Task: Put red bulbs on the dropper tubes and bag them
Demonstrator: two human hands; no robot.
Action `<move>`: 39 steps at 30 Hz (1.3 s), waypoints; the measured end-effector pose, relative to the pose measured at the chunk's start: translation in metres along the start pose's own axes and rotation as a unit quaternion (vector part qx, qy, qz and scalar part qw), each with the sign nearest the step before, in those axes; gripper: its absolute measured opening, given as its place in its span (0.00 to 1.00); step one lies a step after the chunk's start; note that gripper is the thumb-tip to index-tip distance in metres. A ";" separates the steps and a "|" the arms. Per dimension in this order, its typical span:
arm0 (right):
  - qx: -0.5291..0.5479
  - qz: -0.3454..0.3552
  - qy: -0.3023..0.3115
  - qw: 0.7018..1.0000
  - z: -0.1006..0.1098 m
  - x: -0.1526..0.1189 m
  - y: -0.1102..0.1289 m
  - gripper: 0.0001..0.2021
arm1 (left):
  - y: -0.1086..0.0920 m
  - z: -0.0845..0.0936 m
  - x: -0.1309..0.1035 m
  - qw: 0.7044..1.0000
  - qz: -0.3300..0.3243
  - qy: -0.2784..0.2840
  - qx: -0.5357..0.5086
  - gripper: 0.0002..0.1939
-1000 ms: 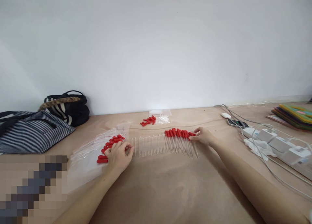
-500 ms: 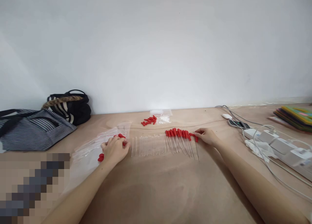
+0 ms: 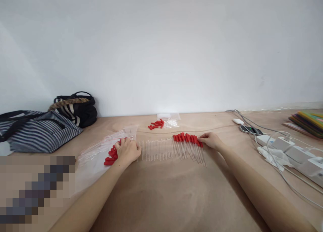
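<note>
My left hand (image 3: pixel 128 151) rests with bent fingers over red rubber bulbs (image 3: pixel 112 153) on clear plastic bags (image 3: pixel 96 154); what its fingertips hold, if anything, is hidden. At its right lies a row of thin clear tubes without bulbs (image 3: pixel 160 149). Further right, several tubes with red bulbs on their upper ends (image 3: pixel 187 137) lie side by side, slanting. My right hand (image 3: pixel 209 140) is at the right end of that row, thumb and fingers pinched at the last red bulb.
More red bulbs (image 3: pixel 156 125) lie near the wall beside a small clear bag (image 3: pixel 171 121). A striped bag (image 3: pixel 42 132) and black bag (image 3: pixel 83 110) stand left. Cables, a white power strip (image 3: pixel 292 149) and colourful booklets (image 3: pixel 308 122) lie right.
The rightmost bulb and tube now lie closer against the row, with my right hand beside them. My left hand has shifted right over the bulbs, showing more of them. The view has moved slightly.
</note>
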State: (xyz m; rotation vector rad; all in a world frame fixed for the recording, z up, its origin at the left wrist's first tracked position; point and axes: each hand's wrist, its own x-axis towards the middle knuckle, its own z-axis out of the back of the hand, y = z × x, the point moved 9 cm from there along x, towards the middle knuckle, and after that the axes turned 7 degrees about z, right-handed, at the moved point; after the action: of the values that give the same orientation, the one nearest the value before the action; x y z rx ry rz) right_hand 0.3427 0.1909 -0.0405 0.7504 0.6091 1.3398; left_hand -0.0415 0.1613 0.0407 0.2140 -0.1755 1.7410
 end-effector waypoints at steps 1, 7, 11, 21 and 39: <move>0.004 -0.007 -0.001 1.000 -0.001 0.001 -0.001 0.10 | -0.001 -0.001 0.001 1.000 0.001 0.003 0.004 0.15; 0.039 -0.040 -0.027 0.998 -0.004 0.002 -0.005 0.09 | -0.005 -0.006 0.008 1.000 0.009 0.017 0.008 0.16; 0.080 -0.037 -0.080 0.993 0.001 -0.001 -0.004 0.12 | -0.004 0.000 0.009 1.000 0.008 0.022 -0.008 0.18; 0.178 0.060 -0.193 0.963 0.024 -0.020 0.016 0.20 | -0.050 0.032 -0.056 0.969 -0.216 -0.017 -0.122 0.10; 0.237 0.229 0.097 0.939 -0.084 -0.121 0.120 0.10 | -0.060 0.034 -0.110 0.896 -0.331 -0.136 -0.264 0.10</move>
State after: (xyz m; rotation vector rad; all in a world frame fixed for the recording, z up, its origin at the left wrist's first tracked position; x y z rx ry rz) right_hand 0.1863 0.0902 -0.0037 1.2135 0.9766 1.7341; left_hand 0.0384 0.0593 0.0469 0.0943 -0.6892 0.9301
